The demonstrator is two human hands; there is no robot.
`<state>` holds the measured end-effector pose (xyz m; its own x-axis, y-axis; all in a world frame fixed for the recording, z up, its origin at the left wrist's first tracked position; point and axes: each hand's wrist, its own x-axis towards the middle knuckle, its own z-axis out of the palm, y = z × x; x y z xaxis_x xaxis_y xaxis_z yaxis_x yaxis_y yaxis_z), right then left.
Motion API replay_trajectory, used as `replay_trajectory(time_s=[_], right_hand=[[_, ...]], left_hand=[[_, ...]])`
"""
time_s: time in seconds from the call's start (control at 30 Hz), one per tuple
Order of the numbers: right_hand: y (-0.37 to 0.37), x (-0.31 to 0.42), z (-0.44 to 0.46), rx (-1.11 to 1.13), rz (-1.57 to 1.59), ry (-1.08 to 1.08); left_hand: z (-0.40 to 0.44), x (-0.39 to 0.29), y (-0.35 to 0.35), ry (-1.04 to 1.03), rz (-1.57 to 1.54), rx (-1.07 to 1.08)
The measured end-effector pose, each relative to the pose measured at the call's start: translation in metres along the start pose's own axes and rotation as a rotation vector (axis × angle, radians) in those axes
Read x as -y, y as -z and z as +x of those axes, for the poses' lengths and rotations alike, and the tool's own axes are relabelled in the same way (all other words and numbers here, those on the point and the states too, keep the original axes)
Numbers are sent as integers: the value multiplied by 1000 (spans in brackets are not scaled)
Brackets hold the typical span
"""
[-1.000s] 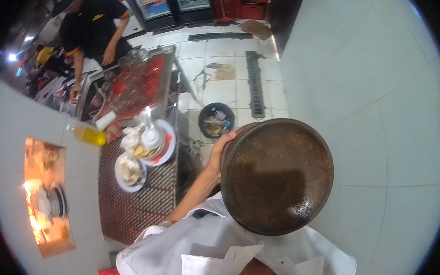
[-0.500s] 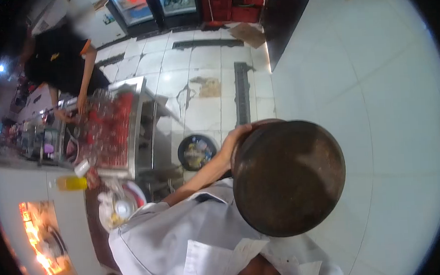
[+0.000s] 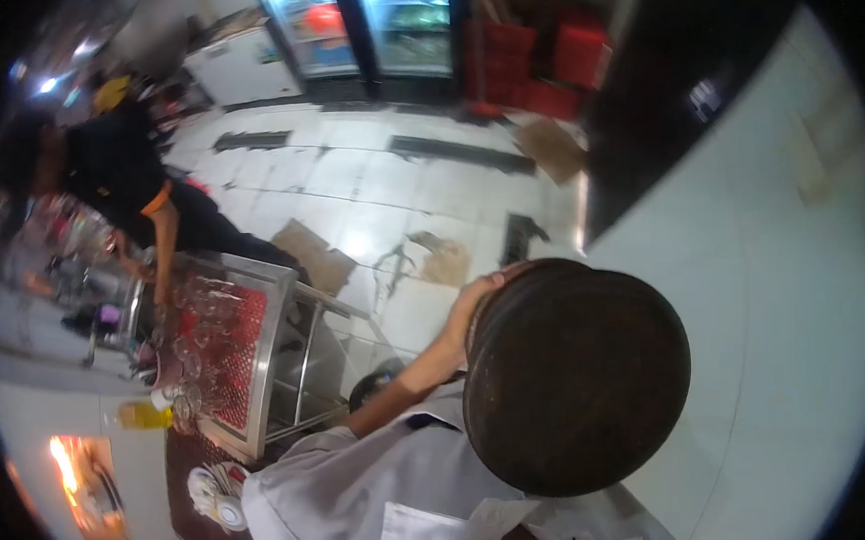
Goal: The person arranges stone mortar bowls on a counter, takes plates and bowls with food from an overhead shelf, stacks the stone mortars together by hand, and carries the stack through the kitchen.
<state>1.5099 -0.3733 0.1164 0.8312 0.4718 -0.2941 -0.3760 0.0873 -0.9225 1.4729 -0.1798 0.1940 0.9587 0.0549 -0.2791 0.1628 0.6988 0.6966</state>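
A stack of dark round pans or plates (image 3: pixel 577 380), its top one brown-black and flat, is held in front of my chest. My left hand (image 3: pixel 473 302) grips the stack at its upper left rim, fingers partly hidden beneath it. My right hand does not show; the stack and the frame's lower edge cover that side. To the left of my arm is a steel cart (image 3: pixel 278 307) with a red perforated mat (image 3: pixel 238 353) bearing several clear glasses.
A co-worker in black (image 3: pixel 114 174) stands at the cart's far left side. A black bin (image 3: pixel 370 386) is partly behind my forearm. Lit fridges (image 3: pixel 410 27) and red crates (image 3: pixel 510 61) stand ahead, beside a dark door (image 3: pixel 696 70). A white wall (image 3: pixel 756 282) runs along the right.
The view has swung and moved forward, so the cart and fridges look nearer and the dishes on the left counter have slid to the lower left. My left hand still holds the stack.
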Motion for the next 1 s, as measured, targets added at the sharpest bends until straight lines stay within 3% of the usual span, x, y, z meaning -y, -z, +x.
replay_trajectory(time_s=[0.23, 0.43, 0.53, 0.6, 0.67, 0.73, 0.8, 0.87, 1.0], right_hand=[[-29, 72, 235, 332, -117, -81], [-110, 119, 406, 605, -208, -89], [-161, 131, 481, 663, -237, -103], [-191, 139, 528, 682, -248, -120], [-224, 148, 575, 698, -260, -135], [-258, 155, 622, 713, -262, -152], [-296, 160, 670, 736, -267, -161], [-339, 160, 720, 766, -275, -171], [-439, 154, 829, 844, -272, -196]], left_hand=[[107, -91, 23, -190, -152, -399], [232, -138, 127, -339, -507, -375], [268, -198, 143, -529, -289, -503], [303, -225, 165, -924, 245, -686], [337, -264, 197, -921, 186, -641], [362, -318, 245, -530, -448, -363], [371, -389, 243, -476, -457, -612], [389, -429, 266, -522, -464, -688], [433, -509, 377, -595, -484, -665]])
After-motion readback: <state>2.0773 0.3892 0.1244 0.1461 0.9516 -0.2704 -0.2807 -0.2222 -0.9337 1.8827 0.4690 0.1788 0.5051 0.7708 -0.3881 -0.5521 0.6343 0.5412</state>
